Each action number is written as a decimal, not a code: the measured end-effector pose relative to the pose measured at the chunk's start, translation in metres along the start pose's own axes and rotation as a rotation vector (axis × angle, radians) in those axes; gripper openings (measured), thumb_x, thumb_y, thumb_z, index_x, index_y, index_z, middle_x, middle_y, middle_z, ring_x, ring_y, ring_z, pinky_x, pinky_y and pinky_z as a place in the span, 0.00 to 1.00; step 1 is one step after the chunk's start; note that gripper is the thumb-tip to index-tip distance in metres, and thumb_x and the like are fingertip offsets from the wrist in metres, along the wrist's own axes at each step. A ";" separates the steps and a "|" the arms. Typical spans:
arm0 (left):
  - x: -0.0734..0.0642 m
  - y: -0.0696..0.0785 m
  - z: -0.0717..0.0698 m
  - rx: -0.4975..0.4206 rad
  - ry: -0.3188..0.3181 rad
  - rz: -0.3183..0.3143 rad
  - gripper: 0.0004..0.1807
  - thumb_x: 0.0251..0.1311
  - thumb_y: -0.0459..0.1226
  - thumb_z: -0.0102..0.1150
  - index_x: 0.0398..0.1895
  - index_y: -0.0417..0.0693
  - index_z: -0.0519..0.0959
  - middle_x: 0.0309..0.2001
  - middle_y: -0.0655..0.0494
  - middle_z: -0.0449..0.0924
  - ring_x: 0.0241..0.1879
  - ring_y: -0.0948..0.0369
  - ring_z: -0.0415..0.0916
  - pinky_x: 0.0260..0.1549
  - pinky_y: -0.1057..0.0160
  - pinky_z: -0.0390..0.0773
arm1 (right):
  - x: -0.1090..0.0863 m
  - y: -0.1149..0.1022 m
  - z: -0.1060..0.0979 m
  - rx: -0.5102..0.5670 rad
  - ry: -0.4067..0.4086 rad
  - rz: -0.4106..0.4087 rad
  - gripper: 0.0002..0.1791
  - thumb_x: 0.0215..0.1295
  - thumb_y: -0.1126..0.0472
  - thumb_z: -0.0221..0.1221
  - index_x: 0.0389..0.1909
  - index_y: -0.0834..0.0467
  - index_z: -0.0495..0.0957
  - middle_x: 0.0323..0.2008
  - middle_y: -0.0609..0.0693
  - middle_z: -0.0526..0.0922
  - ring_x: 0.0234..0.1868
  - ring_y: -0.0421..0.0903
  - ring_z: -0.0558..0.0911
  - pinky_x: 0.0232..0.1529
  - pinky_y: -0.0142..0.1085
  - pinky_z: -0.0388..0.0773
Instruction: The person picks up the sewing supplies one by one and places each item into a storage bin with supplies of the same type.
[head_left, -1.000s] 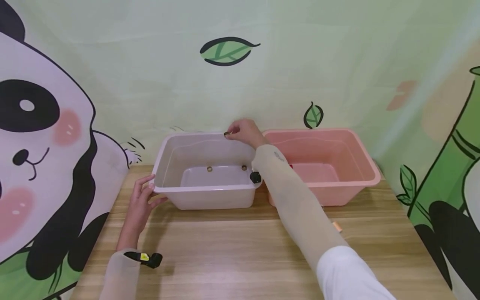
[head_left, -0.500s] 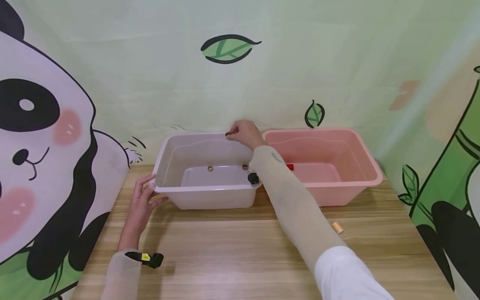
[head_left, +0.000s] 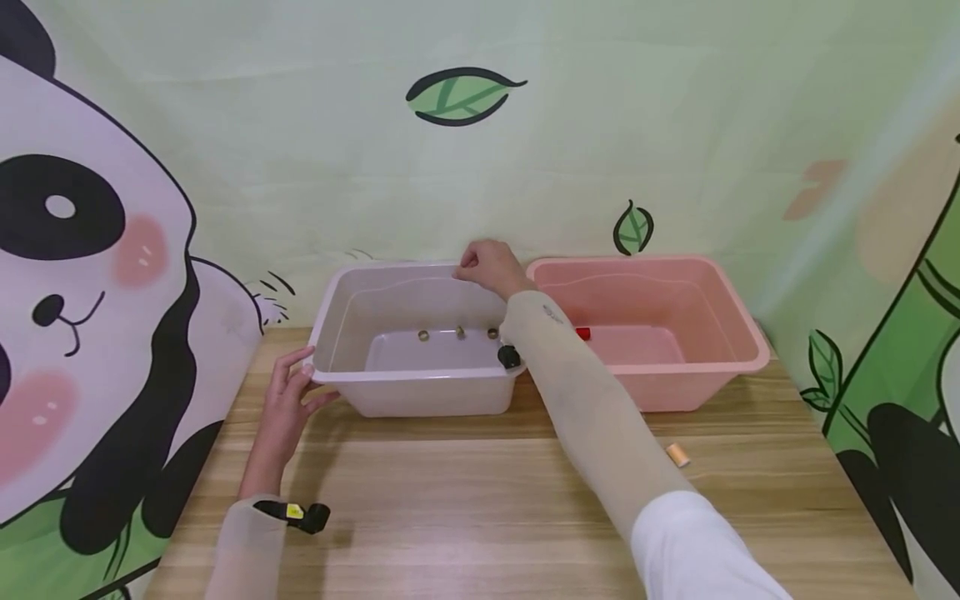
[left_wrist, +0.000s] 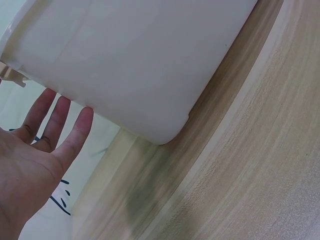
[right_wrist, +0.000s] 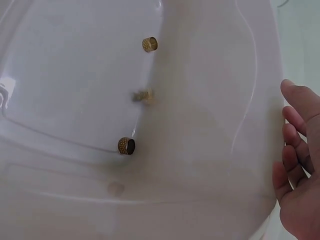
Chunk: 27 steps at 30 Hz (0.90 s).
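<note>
My left hand [head_left: 281,417] touches the near left corner of the white plastic bin [head_left: 420,377], its fingers fairly straight against the rim and wall in the left wrist view. Over that bin's far rim, near the right end, is my right hand [head_left: 491,265], fingers loosely bent and nothing seen between them. Below it, inside the bin, are three gold dimpled thimbles: a left one [head_left: 423,336], a middle one [head_left: 461,332] and a right one [head_left: 492,333]. The right wrist view shows the middle thimble [right_wrist: 143,96] blurred, between two sharp ones.
A pink bin [head_left: 675,367] stands right of the white one, with a small red object [head_left: 582,333] in it, partly hidden by the right arm. An orange spool-like piece [head_left: 677,454] lies on the wooden table [head_left: 450,508]. A panda-print backdrop [head_left: 300,150] rises behind.
The thimble pinched in my right hand has been let go and appears down in the white bin, between the other two. Both hands have stayed nearly in place.
</note>
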<state>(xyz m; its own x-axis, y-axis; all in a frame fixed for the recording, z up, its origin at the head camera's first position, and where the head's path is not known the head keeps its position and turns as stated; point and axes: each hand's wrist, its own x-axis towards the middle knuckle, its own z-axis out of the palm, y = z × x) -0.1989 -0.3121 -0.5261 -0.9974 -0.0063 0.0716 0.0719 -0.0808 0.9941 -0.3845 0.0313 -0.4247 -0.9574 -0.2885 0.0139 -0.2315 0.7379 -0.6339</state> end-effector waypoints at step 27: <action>0.002 0.001 0.000 0.007 0.023 -0.024 0.23 0.79 0.47 0.46 0.72 0.55 0.63 0.68 0.51 0.66 0.54 0.61 0.76 0.52 0.55 0.84 | -0.008 0.001 -0.046 0.009 -0.087 -0.161 0.14 0.71 0.54 0.62 0.51 0.58 0.79 0.47 0.53 0.82 0.49 0.48 0.78 0.54 0.41 0.76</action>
<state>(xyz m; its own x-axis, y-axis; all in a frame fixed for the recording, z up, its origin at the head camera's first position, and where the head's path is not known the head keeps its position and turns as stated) -0.2005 -0.3125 -0.5254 -0.9986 -0.0275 0.0461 0.0480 -0.0744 0.9961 -0.3848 0.0627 -0.3896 -0.8894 -0.4546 0.0488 -0.3786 0.6724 -0.6360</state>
